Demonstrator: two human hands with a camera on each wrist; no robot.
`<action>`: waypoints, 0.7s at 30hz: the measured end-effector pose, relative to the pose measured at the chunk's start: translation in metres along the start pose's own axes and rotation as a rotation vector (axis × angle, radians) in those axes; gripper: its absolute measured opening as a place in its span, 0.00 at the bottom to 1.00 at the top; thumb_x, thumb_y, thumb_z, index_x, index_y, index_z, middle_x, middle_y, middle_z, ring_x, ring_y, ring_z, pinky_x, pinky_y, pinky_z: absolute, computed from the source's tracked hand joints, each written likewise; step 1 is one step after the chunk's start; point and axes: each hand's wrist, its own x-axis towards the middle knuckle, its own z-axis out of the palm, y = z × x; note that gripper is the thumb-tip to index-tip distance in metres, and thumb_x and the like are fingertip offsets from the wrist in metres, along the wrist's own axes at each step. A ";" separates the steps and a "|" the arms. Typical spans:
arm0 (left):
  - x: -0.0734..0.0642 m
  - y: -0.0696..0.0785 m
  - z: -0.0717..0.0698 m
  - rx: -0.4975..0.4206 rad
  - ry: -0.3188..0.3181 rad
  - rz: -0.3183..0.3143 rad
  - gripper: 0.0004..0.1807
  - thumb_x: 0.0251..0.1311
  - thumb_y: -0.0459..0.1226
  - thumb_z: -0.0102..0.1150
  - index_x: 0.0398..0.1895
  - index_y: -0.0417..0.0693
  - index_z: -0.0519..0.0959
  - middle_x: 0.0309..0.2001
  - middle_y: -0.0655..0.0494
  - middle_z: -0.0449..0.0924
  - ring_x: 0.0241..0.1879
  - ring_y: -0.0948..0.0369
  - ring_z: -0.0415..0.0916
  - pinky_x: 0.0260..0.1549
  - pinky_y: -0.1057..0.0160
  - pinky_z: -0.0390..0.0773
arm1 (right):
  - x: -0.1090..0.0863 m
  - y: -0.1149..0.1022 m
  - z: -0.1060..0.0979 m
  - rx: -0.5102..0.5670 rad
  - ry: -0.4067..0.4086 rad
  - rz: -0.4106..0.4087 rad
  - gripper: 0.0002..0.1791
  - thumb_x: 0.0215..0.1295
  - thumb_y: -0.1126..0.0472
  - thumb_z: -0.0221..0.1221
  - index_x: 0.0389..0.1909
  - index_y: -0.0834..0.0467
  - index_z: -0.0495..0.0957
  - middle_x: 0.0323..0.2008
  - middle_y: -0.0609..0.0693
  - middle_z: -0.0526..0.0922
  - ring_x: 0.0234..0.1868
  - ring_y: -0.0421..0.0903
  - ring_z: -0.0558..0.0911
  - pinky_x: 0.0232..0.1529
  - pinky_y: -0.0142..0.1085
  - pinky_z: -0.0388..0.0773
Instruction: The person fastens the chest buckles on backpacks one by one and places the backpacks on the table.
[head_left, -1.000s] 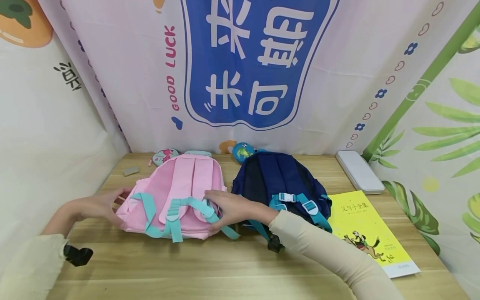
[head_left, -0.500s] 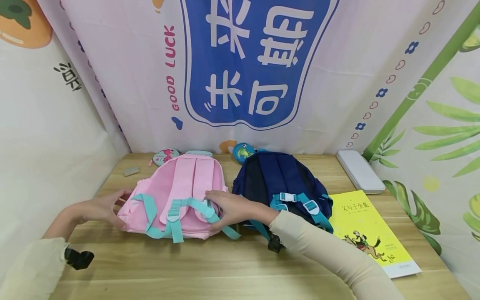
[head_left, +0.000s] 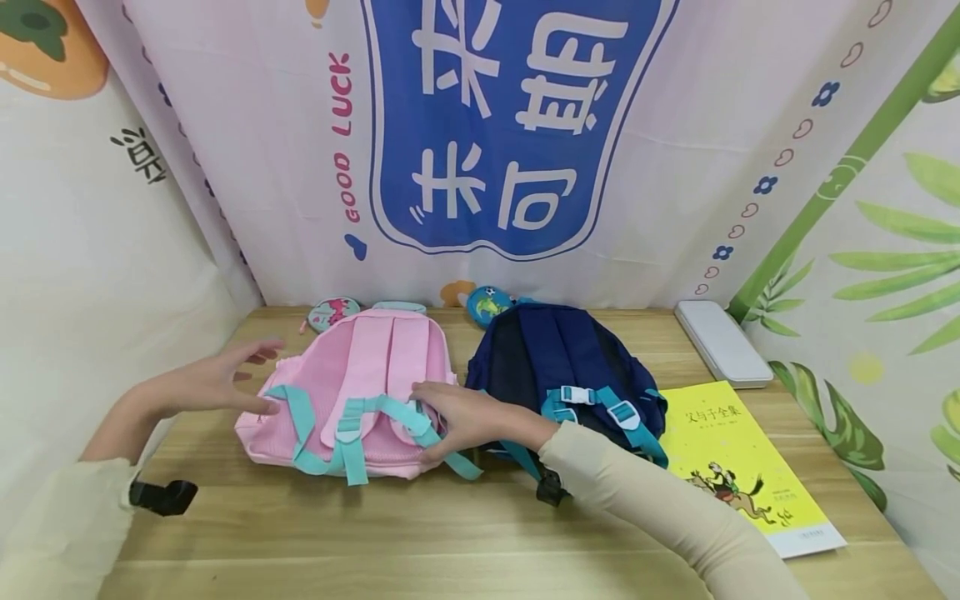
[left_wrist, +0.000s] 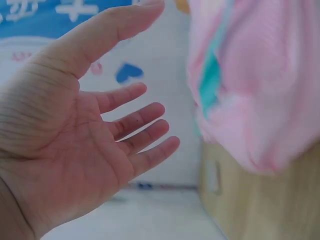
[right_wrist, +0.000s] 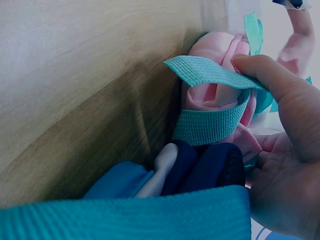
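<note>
A pink backpack [head_left: 367, 350] lies strap side up on the wooden table, with loose mint-green webbing straps [head_left: 300, 417] across its lower part. My left hand [head_left: 198, 383] hovers at the bag's left side, fingers spread; the left wrist view shows the bare palm [left_wrist: 85, 130] apart from the pink fabric. At the lower right corner my right hand [head_left: 472, 421] grips the pink backpack, thumb on the near face by the strap and fingers round the side, partly hidden. A navy backpack [head_left: 540, 350] with teal straps lies right beside that hand.
Behind the bags are a round mint pouch [head_left: 333, 312] and a round blue pouch [head_left: 487, 305]. A yellow book [head_left: 742, 450] and a white case [head_left: 722, 343] lie on the right. A small grey block [left_wrist: 214, 176] lies left of the pink bag. Printed cloth walls surround the table.
My left hand has let go of the pink backpack's left corner and risen up and away from it, fingers opening. The right hand and both bags stay put.
</note>
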 end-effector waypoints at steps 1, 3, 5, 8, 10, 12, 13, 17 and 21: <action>0.003 0.007 0.000 0.000 0.009 0.017 0.51 0.59 0.42 0.72 0.78 0.36 0.52 0.72 0.30 0.58 0.68 0.32 0.60 0.60 0.30 0.69 | 0.000 0.000 0.000 0.001 -0.001 -0.001 0.48 0.57 0.43 0.72 0.74 0.57 0.63 0.77 0.54 0.62 0.72 0.45 0.69 0.72 0.36 0.68; 0.011 0.021 0.002 0.015 0.025 0.059 0.50 0.57 0.43 0.74 0.77 0.36 0.55 0.72 0.32 0.60 0.68 0.32 0.62 0.60 0.30 0.69 | -0.001 0.000 0.000 0.001 -0.002 -0.002 0.48 0.58 0.43 0.71 0.74 0.57 0.63 0.78 0.54 0.62 0.73 0.45 0.68 0.72 0.36 0.68; 0.019 0.034 0.006 0.041 0.031 0.091 0.50 0.56 0.45 0.75 0.76 0.38 0.58 0.72 0.35 0.63 0.68 0.35 0.64 0.61 0.31 0.70 | -0.001 0.000 -0.001 -0.001 -0.001 -0.003 0.47 0.58 0.43 0.71 0.74 0.57 0.63 0.78 0.54 0.61 0.74 0.45 0.67 0.72 0.36 0.68; 0.030 0.051 0.016 0.104 0.033 0.142 0.49 0.53 0.48 0.77 0.74 0.41 0.62 0.69 0.38 0.69 0.67 0.38 0.67 0.60 0.33 0.72 | -0.001 -0.001 -0.001 -0.003 0.000 -0.001 0.48 0.58 0.43 0.71 0.74 0.57 0.63 0.79 0.54 0.60 0.75 0.46 0.66 0.73 0.37 0.67; 0.037 0.059 0.024 0.134 0.020 0.148 0.49 0.51 0.51 0.77 0.73 0.44 0.64 0.68 0.41 0.71 0.67 0.40 0.68 0.60 0.35 0.73 | -0.001 -0.001 -0.001 0.001 -0.001 0.001 0.48 0.58 0.43 0.71 0.75 0.57 0.62 0.79 0.54 0.60 0.76 0.46 0.66 0.73 0.37 0.67; 0.045 0.065 0.033 0.159 0.010 0.162 0.48 0.50 0.52 0.78 0.72 0.44 0.66 0.66 0.41 0.73 0.66 0.40 0.69 0.60 0.35 0.74 | -0.001 -0.001 -0.001 0.003 -0.005 0.005 0.49 0.58 0.42 0.71 0.75 0.57 0.62 0.79 0.54 0.59 0.76 0.46 0.65 0.73 0.38 0.67; 0.049 0.066 0.038 0.164 0.004 0.175 0.48 0.49 0.52 0.78 0.71 0.43 0.67 0.65 0.40 0.73 0.65 0.40 0.70 0.60 0.35 0.74 | -0.001 -0.001 -0.001 0.006 -0.006 0.007 0.49 0.58 0.42 0.71 0.75 0.57 0.62 0.79 0.54 0.59 0.76 0.46 0.65 0.73 0.38 0.67; 0.063 0.067 0.058 0.206 0.000 0.202 0.44 0.49 0.49 0.79 0.66 0.39 0.71 0.60 0.40 0.77 0.60 0.41 0.74 0.59 0.38 0.76 | 0.000 0.000 0.000 0.004 -0.005 0.013 0.49 0.58 0.41 0.71 0.75 0.57 0.62 0.79 0.54 0.60 0.75 0.45 0.66 0.73 0.37 0.68; 0.075 0.065 0.074 0.230 0.026 0.236 0.37 0.48 0.45 0.80 0.60 0.37 0.76 0.53 0.44 0.81 0.55 0.45 0.77 0.57 0.41 0.78 | -0.001 -0.001 -0.001 0.003 -0.004 0.013 0.48 0.58 0.42 0.71 0.74 0.57 0.62 0.78 0.53 0.62 0.72 0.44 0.69 0.70 0.36 0.70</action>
